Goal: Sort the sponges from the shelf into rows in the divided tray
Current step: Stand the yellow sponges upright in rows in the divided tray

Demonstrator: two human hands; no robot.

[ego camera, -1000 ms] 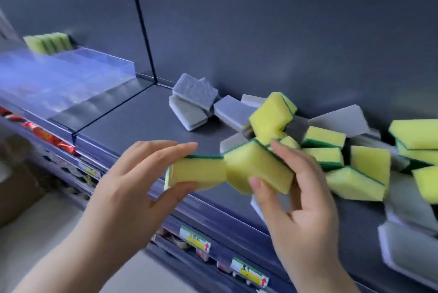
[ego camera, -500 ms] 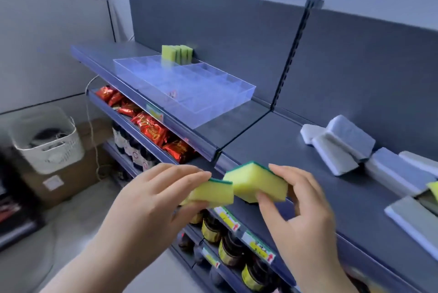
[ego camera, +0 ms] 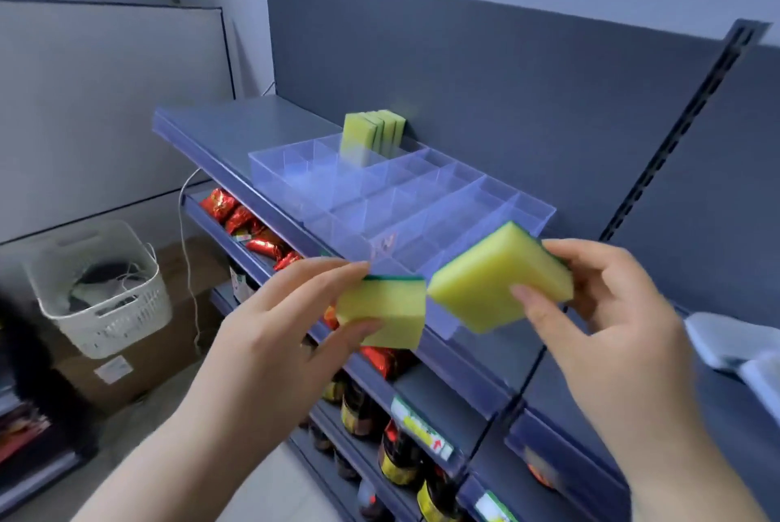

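A yellow sponge with a green scouring layer point(ego camera: 382, 312) was held in the left hand point(ego camera: 287, 336), pinched between the thumb on its yellow face and the fingers along its green top edge. A second sponge of the same kind point(ego camera: 494, 279) was gripped in the right hand point(ego camera: 612, 323), tilted, with the thumb pressed on the yellow face and the fingers curled round the far green side. The two sponges were carried in the air just beside each other, corners almost touching, in front of the near end of the clear divided tray point(ego camera: 534, 207).

The tray was set on the top shelf point(ego camera: 219, 122), and a short row of yellow-and-green sponges point(ego camera: 373, 133) was stood on edge in a far compartment, close to the dark back panel. Pale grey sponges point(ego camera: 726, 338) could be seen on the shelf at the right edge.

Red foil packets point(ego camera: 236, 213) were laid on the shelf below, and dark bottles point(ego camera: 396, 460) were lined up beneath those, behind price labels point(ego camera: 422, 426). A white slotted basket point(ego camera: 105, 293) was placed on a cardboard box point(ego camera: 126, 371) on the floor to the left.
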